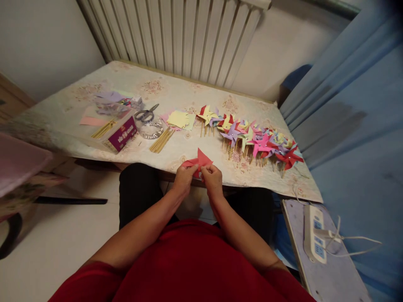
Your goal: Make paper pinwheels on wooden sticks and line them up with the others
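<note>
Pinwheel (pixel 203 158) was pinched by closed fingertips, left hand (pixel 184 178) and right hand (pixel 213 179), at table (pixel 176 94) edge; folding seemed underway, apparently needing steadiness next.

Left hand (pixel 183 178) and right hand (pixel 214 178) partly cover the red paper (pixel 203 159). From here, lettering (pixel 126 132) on the purple panel (pixel 122 138) is illegible.
</note>
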